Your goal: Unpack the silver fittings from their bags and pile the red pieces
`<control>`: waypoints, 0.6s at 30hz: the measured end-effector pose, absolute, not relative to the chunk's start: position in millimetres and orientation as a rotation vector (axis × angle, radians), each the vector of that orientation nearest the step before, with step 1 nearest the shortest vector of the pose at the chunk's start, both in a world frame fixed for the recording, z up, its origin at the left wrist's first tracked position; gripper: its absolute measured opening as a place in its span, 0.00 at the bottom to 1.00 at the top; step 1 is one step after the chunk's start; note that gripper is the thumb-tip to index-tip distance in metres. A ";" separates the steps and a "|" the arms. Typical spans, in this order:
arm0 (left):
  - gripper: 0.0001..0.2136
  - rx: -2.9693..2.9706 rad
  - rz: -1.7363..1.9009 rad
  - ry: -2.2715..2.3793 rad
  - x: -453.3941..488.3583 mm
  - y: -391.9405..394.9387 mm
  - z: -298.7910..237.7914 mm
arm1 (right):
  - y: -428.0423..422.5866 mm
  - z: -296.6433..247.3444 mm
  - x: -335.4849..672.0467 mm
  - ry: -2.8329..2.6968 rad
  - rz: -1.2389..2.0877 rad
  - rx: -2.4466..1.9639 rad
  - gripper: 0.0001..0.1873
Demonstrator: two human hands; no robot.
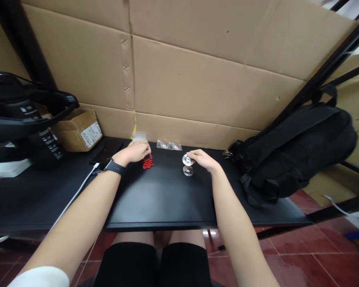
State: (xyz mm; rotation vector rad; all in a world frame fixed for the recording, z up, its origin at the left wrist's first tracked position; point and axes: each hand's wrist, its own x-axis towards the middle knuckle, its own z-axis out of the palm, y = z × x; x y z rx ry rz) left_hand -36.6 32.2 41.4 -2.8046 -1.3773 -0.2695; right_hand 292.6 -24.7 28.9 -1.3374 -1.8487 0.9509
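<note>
My left hand (pixel 139 150), wearing a dark wristband, is closed with its fingertips pinching the upper end of a red cord (pixel 148 163). The rest of that cord hangs or lies in a bunched tangle just below the fingers. A clear plastic bag (pixel 140 136) lies right behind this hand. Between the thumb and fingers of my right hand (pixel 202 158) is a small silver cymbal (pixel 187 160), tilted so its round face shows. Directly below it, a second silver cymbal (pixel 188 171) rests on the black table (pixel 164 199).
Two bagged round metal pieces (pixel 169 146) lie by the cardboard wall (pixel 191 87). A black backpack (pixel 299 147) leans at the right. Leftward are a cardboard box (pixel 79 130), a phone-like dark slab (pixel 106 150), a white cable (pixel 77 193) and bulky black equipment (pixel 24 115).
</note>
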 end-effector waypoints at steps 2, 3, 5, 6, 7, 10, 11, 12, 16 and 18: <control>0.13 -2.744 -0.170 -1.458 -38.9 30.4 44.7 | -23.0 25.8 298.8 -1.875 0.876 -1.445 0.27; 0.13 -2.719 -0.129 -1.490 -39.4 29.6 46.0 | -22.3 24.2 300.8 -1.889 0.854 -1.477 0.27; 0.15 -2.685 -0.064 -1.534 -39.8 28.5 47.7 | -21.4 21.4 303.3 -1.926 0.873 -1.490 0.27; 0.16 -2.680 -0.043 -1.546 -40.2 28.3 48.3 | -21.2 20.3 304.0 -1.948 0.907 -1.483 0.27; 0.17 -2.685 -0.036 -1.552 -40.7 28.2 48.8 | -21.1 19.5 304.7 -1.973 0.942 -1.477 0.27; 0.16 -2.764 -0.086 -1.528 -43.8 29.0 50.1 | -20.8 17.7 306.6 -2.034 0.982 -1.495 0.28; 0.16 -2.810 -0.113 -1.510 -45.1 29.4 50.5 | -20.4 17.1 307.3 -2.047 0.977 -1.506 0.28; 0.15 -2.857 -0.133 -1.494 -46.3 29.8 50.8 | -19.9 16.4 308.2 -2.054 0.970 -1.519 0.28; 0.13 -3.016 -0.111 -1.444 -48.8 30.1 51.2 | -17.2 12.8 311.7 -2.056 0.980 -1.555 0.28; 0.12 -3.055 -0.083 -1.429 -48.9 29.4 51.0 | -15.9 11.3 313.1 -2.059 0.988 -1.565 0.27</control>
